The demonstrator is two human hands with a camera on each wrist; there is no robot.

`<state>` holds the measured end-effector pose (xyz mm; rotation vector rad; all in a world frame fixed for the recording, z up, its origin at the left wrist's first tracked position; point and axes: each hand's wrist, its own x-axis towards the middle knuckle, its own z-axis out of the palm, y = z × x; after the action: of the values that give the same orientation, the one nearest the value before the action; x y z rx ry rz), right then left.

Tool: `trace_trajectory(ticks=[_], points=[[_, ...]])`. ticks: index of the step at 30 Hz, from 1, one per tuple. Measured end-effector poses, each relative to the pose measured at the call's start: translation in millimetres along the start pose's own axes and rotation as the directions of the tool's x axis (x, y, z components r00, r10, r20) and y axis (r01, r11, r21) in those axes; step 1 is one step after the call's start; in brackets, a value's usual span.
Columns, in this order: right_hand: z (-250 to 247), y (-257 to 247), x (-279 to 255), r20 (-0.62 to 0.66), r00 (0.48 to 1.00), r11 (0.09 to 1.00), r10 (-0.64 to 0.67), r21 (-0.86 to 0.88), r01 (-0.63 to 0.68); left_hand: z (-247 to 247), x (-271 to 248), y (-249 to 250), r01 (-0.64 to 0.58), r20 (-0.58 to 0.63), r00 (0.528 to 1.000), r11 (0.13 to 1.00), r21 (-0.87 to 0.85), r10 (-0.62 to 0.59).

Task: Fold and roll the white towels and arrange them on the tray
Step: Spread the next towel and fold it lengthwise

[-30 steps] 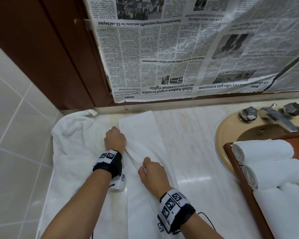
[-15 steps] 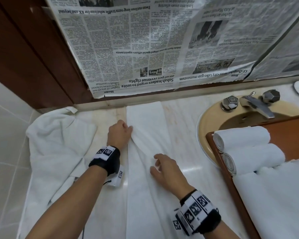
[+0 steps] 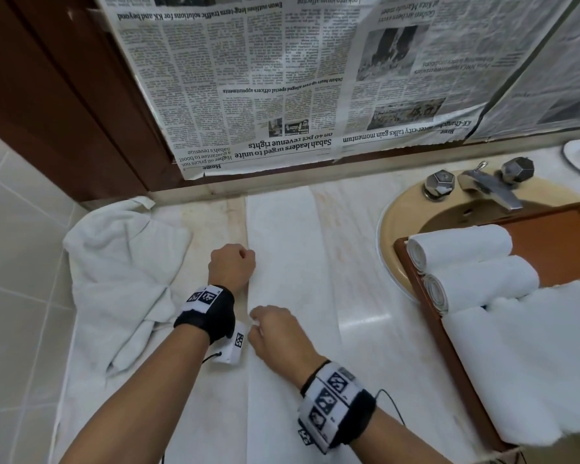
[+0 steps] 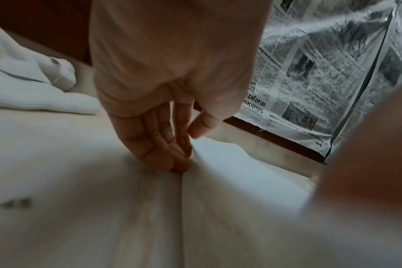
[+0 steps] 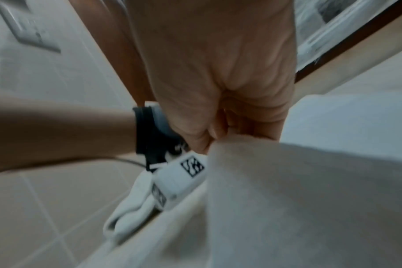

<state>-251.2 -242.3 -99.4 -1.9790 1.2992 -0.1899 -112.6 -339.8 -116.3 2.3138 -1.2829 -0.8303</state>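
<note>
A long white towel (image 3: 292, 296) lies flat on the pale worktop (image 3: 359, 236). It is folded into a narrow strip that runs from the back wall toward the person.

The left hand (image 3: 231, 267) is at the left edge of the strip. In the left wrist view, its fingertips (image 4: 179, 163) press down right at that edge, and the thumb hovers just above the cloth. The fingers look fairly straight, so this hand is pressing and not grabbing.

The right hand (image 3: 275, 333) is nearer the person, also at the left edge. In the right wrist view, its thumb and fingers pinch a fold of the towel and lift it a little.

A crumpled white towel (image 3: 124, 279) sits in a heap to the left, near the tiled wall (image 3: 17, 262).

To the right, a brown tray (image 3: 426, 306) rests over the round sink (image 3: 402, 212). Two rolled towels (image 3: 462, 249) lie side by side on the tray, touching each other. A loose white towel (image 3: 529, 356) lies in front of them on the tray.

Behind the sink stands a shiny tap (image 3: 489, 189). Sheets of newspaper (image 3: 315, 78) hang upside down above the worktop.
</note>
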Motion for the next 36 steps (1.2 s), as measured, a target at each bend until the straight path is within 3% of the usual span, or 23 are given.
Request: trace_trajectory(ticks=[5, 9, 14, 15, 17, 19, 20, 22, 25, 31, 36], points=[[26.6, -4.1, 0.0, 0.045, 0.996, 0.984, 0.072, -0.166, -0.064, -0.7, -0.6, -7.7, 0.002, 0.024, 1.0, 1.0, -0.026, -0.002], [25.2, 1.7, -8.2, 0.05, 0.995, 0.98, 0.087, -0.186, -0.076, 0.4, 1.7, -16.3, 0.004, 0.005, 1.0, 0.997, -0.08, -0.004], [0.3, 22.8, -18.7, 0.307, 0.943, 0.991, 0.13, -0.074, -0.113, 2.8, 2.8, -24.3, -0.021, 0.01, 1.0, 0.995, -0.097, 0.022], [-8.6, 31.2, -18.1, 0.286, 0.953, 0.995, 0.099, -0.029, -0.094, 2.1, 3.1, -26.6, -0.063, -0.005, 0.998, 0.996, -0.069, 0.063], [-25.5, 52.0, -10.5, 0.085, 0.996, 1.0, -0.018, -0.001, 0.018, 1.3, 5.0, -32.6, -0.189, -0.038, 0.981, 0.981, 0.031, 0.19], [-37.2, 71.8, 6.2, -0.09, 0.989, 0.983, -0.12, -0.149, 0.106, 1.4, 5.2, -35.3, -0.31, -0.03, 0.948, 0.939, 0.147, 0.318], [-40.1, 77.4, 16.5, -0.117, 0.981, 0.964, -0.152, -0.236, 0.121, 3.7, 5.7, -35.5, -0.37, 0.001, 0.926, 0.905, 0.211, 0.378], [-36.9, 80.2, 38.1, -0.036, 0.981, 0.918, -0.189, -0.362, 0.164, 12.5, 5.7, -32.4, -0.448, 0.123, 0.893, 0.831, 0.33, 0.433], [-21.2, 80.1, 65.1, 0.085, 0.971, 0.849, -0.223, -0.472, 0.236, 29.1, 10.1, -28.5, -0.471, 0.262, 0.882, 0.763, 0.443, 0.393], [-39.5, 106.9, 99.9, 0.114, 0.969, 0.804, -0.217, -0.542, 0.244, 29.6, 31.5, -29.8, -0.377, 0.223, 0.926, 0.785, 0.491, 0.305], [-70.2, 122.6, 129.3, -0.057, 0.997, 0.873, 0.044, -0.483, -0.066, 28.5, 44.2, -24.6, -0.342, 0.193, 0.939, 0.802, 0.49, 0.284]])
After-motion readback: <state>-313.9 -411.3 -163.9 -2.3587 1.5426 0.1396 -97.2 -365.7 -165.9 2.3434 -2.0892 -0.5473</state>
